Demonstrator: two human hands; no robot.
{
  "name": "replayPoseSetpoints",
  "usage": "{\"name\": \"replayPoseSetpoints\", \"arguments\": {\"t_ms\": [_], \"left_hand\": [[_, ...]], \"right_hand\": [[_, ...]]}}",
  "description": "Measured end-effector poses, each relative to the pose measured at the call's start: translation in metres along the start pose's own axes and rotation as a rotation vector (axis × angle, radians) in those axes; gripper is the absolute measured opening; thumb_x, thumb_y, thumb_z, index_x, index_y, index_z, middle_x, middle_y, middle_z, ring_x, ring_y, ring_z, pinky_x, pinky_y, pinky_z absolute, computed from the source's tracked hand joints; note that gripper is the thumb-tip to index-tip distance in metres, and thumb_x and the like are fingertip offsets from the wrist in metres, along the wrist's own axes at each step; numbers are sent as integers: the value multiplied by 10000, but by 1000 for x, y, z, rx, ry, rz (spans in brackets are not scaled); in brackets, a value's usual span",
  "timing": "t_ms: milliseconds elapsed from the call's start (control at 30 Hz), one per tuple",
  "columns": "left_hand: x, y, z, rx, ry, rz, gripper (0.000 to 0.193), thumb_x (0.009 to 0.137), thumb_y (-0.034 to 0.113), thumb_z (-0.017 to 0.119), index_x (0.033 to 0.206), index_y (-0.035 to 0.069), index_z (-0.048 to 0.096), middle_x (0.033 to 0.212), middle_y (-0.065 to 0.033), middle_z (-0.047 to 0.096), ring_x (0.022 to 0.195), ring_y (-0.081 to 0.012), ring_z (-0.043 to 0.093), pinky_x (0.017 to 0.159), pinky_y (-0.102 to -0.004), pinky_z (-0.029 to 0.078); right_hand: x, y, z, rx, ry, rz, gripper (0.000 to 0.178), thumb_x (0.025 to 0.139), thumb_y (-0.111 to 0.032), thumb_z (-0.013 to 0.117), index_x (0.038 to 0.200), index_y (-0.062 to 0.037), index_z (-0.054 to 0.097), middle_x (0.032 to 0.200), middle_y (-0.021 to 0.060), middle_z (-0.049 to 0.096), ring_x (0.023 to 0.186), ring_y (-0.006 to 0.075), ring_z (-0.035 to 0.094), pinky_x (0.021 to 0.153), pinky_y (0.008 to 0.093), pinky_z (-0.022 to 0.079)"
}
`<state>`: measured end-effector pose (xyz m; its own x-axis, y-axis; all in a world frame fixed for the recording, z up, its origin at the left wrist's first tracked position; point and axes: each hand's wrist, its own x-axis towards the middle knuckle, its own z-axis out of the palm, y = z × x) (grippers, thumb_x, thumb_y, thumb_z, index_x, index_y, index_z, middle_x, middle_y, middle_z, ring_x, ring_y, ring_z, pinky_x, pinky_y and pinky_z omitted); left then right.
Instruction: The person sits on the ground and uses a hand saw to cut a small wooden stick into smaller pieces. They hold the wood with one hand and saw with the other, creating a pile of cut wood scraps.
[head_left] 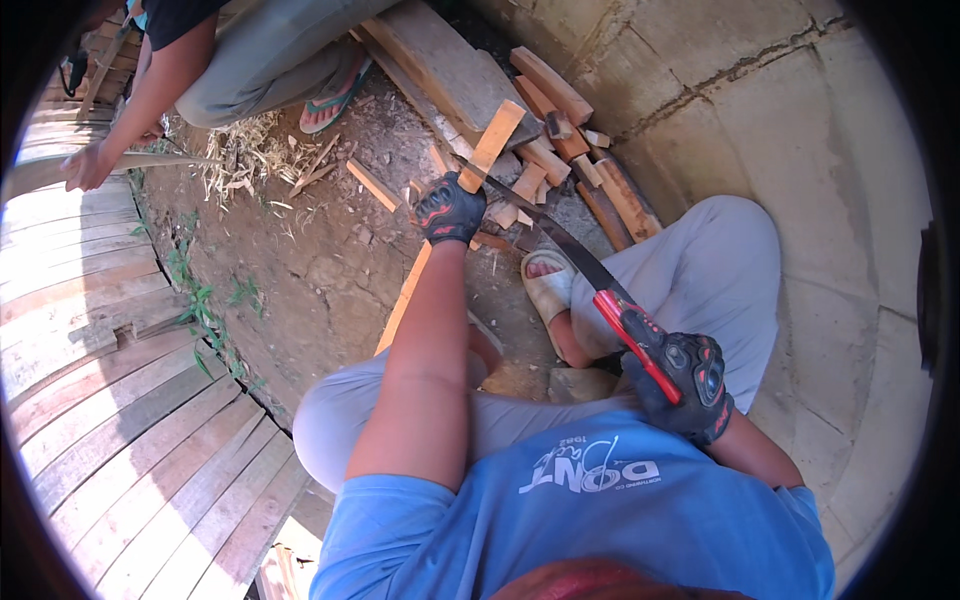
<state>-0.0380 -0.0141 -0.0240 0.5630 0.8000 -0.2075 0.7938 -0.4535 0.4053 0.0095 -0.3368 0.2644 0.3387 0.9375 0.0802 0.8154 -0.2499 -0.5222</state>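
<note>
My left hand point(449, 209), in a black padded glove, is closed around a light wooden strip point(494, 139). A long strip of similar wood point(404, 302) runs from below that hand toward my left knee; whether it is the same piece I cannot tell. My right hand point(684, 385), gloved too, grips the red handle of a handsaw point(572, 247). The saw's dark blade slants up to the left and meets the held strip just beside my left glove. Part of the handle is hidden by my right fingers.
Offcuts and wood blocks point(600, 180) lie beside a thick plank point(450, 75). A concrete wall point(830, 200) rises on the right; wooden slats point(130, 420) line the left. At upper left another person's hand point(92, 166) touches a long strip near shavings point(250, 165).
</note>
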Motion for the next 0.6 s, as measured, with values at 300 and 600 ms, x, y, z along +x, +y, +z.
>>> {"name": "replayPoseSetpoints", "arguments": {"t_ms": [300, 600], "left_hand": [[8, -10, -1, -50, -90, 48, 419, 878, 439, 677, 1079, 88, 786, 1043, -231, 780, 1018, -429, 746, 907, -524, 585], [15, -13, -9, -128, -200, 68, 422, 845, 400, 678, 1091, 77, 790, 1099, -251, 766, 1070, -463, 722, 947, -535, 573]], "right_hand": [[0, 12, 3, 47, -50, 36, 258, 887, -135, 760, 1138, -78, 768, 797, 104, 716, 614, 302, 680, 549, 420, 505], [1, 1, 6, -3, -9, 17, 402, 892, -133, 747, 1287, -59, 747, 894, 92, 767, 627, 283, 694, 567, 394, 512]]}}
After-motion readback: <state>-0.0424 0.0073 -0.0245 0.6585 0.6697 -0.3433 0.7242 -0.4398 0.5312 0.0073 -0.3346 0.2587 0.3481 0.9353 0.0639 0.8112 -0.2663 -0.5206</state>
